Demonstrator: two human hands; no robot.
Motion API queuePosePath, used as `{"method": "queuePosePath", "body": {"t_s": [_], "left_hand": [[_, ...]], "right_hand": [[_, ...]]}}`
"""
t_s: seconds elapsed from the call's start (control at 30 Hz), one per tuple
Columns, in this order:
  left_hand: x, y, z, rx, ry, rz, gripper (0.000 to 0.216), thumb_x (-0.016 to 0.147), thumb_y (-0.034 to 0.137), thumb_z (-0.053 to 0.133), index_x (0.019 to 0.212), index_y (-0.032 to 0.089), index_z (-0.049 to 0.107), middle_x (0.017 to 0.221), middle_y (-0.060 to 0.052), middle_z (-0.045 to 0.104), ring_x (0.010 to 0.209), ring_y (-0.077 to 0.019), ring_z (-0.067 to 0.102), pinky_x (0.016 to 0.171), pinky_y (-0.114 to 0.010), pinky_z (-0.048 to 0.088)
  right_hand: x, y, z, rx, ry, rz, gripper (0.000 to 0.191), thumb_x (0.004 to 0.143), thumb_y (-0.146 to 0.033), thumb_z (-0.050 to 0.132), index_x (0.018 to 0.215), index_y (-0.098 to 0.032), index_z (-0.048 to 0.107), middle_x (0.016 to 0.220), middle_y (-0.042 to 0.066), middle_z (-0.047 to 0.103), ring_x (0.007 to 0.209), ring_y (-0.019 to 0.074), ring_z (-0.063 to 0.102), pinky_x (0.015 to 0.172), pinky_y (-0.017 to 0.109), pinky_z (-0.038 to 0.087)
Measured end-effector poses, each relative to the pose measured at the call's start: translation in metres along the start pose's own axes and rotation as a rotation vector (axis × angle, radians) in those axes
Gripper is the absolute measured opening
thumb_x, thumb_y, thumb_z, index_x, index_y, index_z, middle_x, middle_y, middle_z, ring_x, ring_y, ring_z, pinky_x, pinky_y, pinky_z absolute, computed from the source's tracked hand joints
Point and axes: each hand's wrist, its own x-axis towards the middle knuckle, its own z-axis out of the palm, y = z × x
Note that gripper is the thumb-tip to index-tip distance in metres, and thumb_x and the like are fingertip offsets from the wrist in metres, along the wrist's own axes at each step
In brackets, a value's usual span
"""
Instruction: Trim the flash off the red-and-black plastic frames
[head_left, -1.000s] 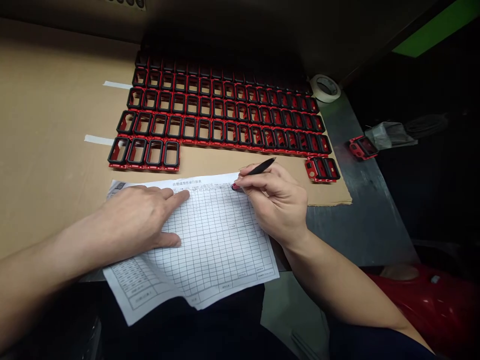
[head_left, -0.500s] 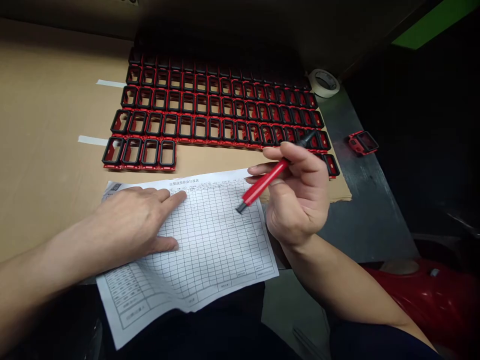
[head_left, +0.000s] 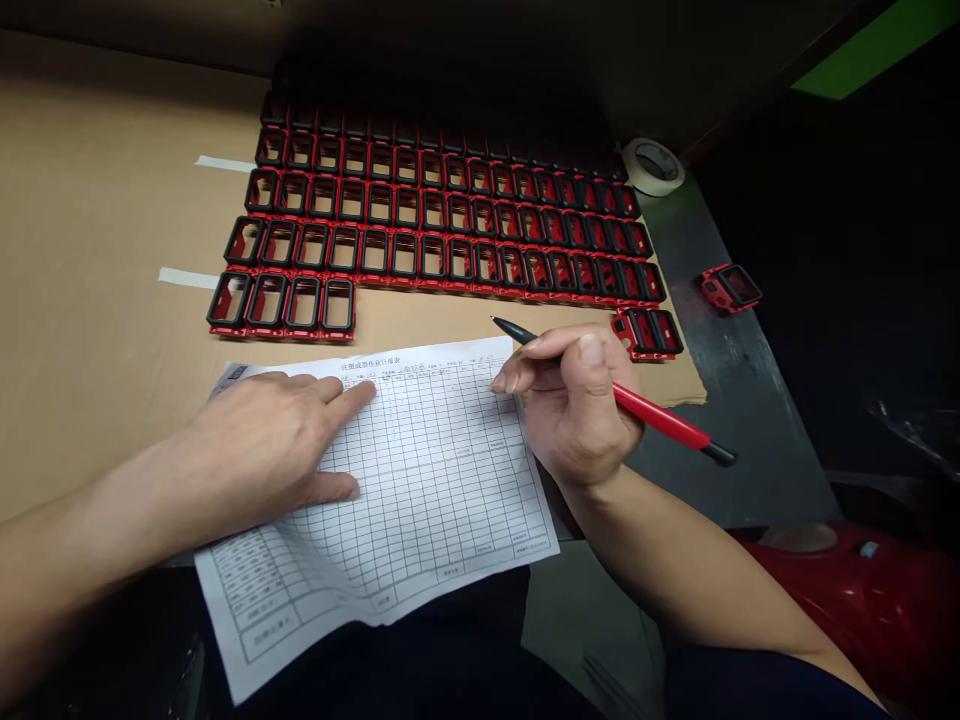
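My left hand (head_left: 274, 440) lies flat on a printed paper form (head_left: 442, 490) with a ruled grid and a Chinese heading, its index finger pointing at the upper grid. My right hand (head_left: 577, 405) grips a red-barrelled pen (head_left: 660, 412) above the form's right edge, with the fingertips just over the paper. The pen's black tip points up and left, away from the paper. Beyond the form, several rows of red-and-black moulded plastic frames (head_left: 442, 235) lie on a cardboard sheet (head_left: 112, 300).
A pair of the frames (head_left: 646, 333) sits apart at the row ends. One more frame (head_left: 731, 288) lies on a grey metal bench top (head_left: 739, 420). A masking tape roll (head_left: 652, 166) stands at the back right. A glossy red object (head_left: 847, 600) fills the lower right.
The pen has turned over in my right hand, its black tip now pointing up and left and its red barrel reaching out past the hand. My left hand has stayed on the form.
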Motion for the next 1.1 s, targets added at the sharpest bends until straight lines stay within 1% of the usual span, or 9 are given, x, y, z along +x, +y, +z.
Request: {"method": "queuePosePath", "body": {"t_s": [0.13, 0.27, 0.43, 0.5, 0.57, 0.67, 0.73, 0.87, 1.1], "left_hand": [[-0.001, 0.001, -0.001, -0.005, -0.006, 0.0, 0.072, 0.082, 0.061, 0.063, 0.142, 0.026, 0.047, 0.117, -0.012, 0.07, 0.094, -0.0347, 0.069, 0.072, -0.042, 0.049], [-0.001, 0.002, -0.002, 0.006, 0.013, 0.002, 0.071, 0.081, 0.061, 0.065, 0.141, 0.026, 0.048, 0.113, -0.012, 0.071, 0.09, -0.0341, 0.07, 0.07, -0.042, 0.048], [-0.001, 0.003, -0.002, 0.009, 0.031, 0.013, 0.068, 0.081, 0.059, 0.066, 0.138, 0.026, 0.05, 0.11, -0.011, 0.072, 0.089, -0.0336, 0.07, 0.071, -0.042, 0.049], [-0.001, 0.005, -0.002, 0.016, 0.034, 0.015, 0.068, 0.082, 0.059, 0.066, 0.138, 0.025, 0.05, 0.111, -0.011, 0.072, 0.09, -0.0339, 0.07, 0.072, -0.042, 0.049], [0.0, 0.008, -0.003, 0.023, 0.034, 0.011, 0.066, 0.083, 0.058, 0.065, 0.137, 0.024, 0.052, 0.111, -0.012, 0.071, 0.09, -0.0338, 0.07, 0.073, -0.043, 0.05], [0.001, 0.011, -0.004, 0.014, 0.059, 0.018, 0.061, 0.084, 0.055, 0.067, 0.134, 0.022, 0.054, 0.106, -0.01, 0.071, 0.089, -0.032, 0.07, 0.072, -0.042, 0.051], [0.001, 0.012, -0.005, 0.006, 0.098, 0.032, 0.058, 0.084, 0.053, 0.068, 0.132, 0.021, 0.056, 0.104, -0.009, 0.071, 0.089, -0.0308, 0.069, 0.072, -0.042, 0.052], [-0.001, 0.01, -0.01, 0.0, 0.194, 0.074, 0.055, 0.081, 0.053, 0.072, 0.124, 0.019, 0.061, 0.107, -0.01, 0.069, 0.1, -0.0315, 0.066, 0.078, -0.044, 0.054], [0.002, 0.005, 0.0, -0.053, 0.237, 0.155, 0.083, 0.071, 0.068, 0.075, 0.131, 0.013, 0.059, 0.145, -0.018, 0.055, 0.143, -0.0393, 0.04, 0.115, -0.052, 0.038]], "right_hand": [[-0.001, 0.002, -0.002, 0.092, -0.055, 0.024, 0.018, 0.092, -0.04, 0.059, 0.103, -0.027, 0.065, 0.057, -0.004, 0.057, 0.054, 0.0176, 0.062, 0.058, 0.036, 0.053], [0.0, 0.006, -0.002, 0.157, -0.081, -0.018, 0.016, 0.09, -0.035, 0.063, 0.103, -0.027, 0.066, 0.059, -0.004, 0.06, 0.055, 0.0171, 0.061, 0.058, 0.035, 0.053], [-0.002, 0.007, 0.0, 0.078, -0.084, -0.024, 0.011, 0.095, -0.038, 0.062, 0.1, -0.028, 0.066, 0.068, -0.002, 0.066, 0.059, 0.016, 0.064, 0.055, 0.032, 0.056], [-0.005, 0.005, 0.0, -0.033, -0.177, -0.027, 0.012, 0.098, -0.035, 0.059, 0.106, -0.028, 0.065, 0.082, -0.001, 0.072, 0.072, 0.0168, 0.071, 0.065, 0.033, 0.061], [-0.009, 0.001, 0.0, -0.224, -0.367, -0.057, 0.022, 0.096, -0.032, 0.062, 0.118, -0.028, 0.063, 0.106, 0.002, 0.075, 0.096, 0.0207, 0.074, 0.086, 0.039, 0.062], [-0.017, -0.003, -0.002, -0.534, -0.674, -0.147, 0.063, 0.086, -0.04, 0.075, 0.141, -0.026, 0.048, 0.137, 0.011, 0.064, 0.126, 0.0308, 0.062, 0.108, 0.052, 0.052], [-0.023, -0.003, -0.005, -0.689, -0.776, -0.191, 0.089, 0.079, -0.052, 0.081, 0.15, -0.022, 0.037, 0.145, 0.017, 0.056, 0.135, 0.0367, 0.054, 0.114, 0.059, 0.043], [-0.029, 0.002, -0.022, -0.921, -0.763, -0.144, 0.11, 0.07, -0.062, 0.083, 0.156, -0.023, 0.026, 0.153, 0.018, 0.048, 0.143, 0.042, 0.043, 0.118, 0.066, 0.033], [-0.028, 0.0, -0.07, -1.106, -0.563, 0.184, 0.1, 0.074, -0.058, 0.081, 0.154, -0.024, 0.031, 0.157, 0.017, 0.043, 0.144, 0.044, 0.04, 0.113, 0.066, 0.039]]}}
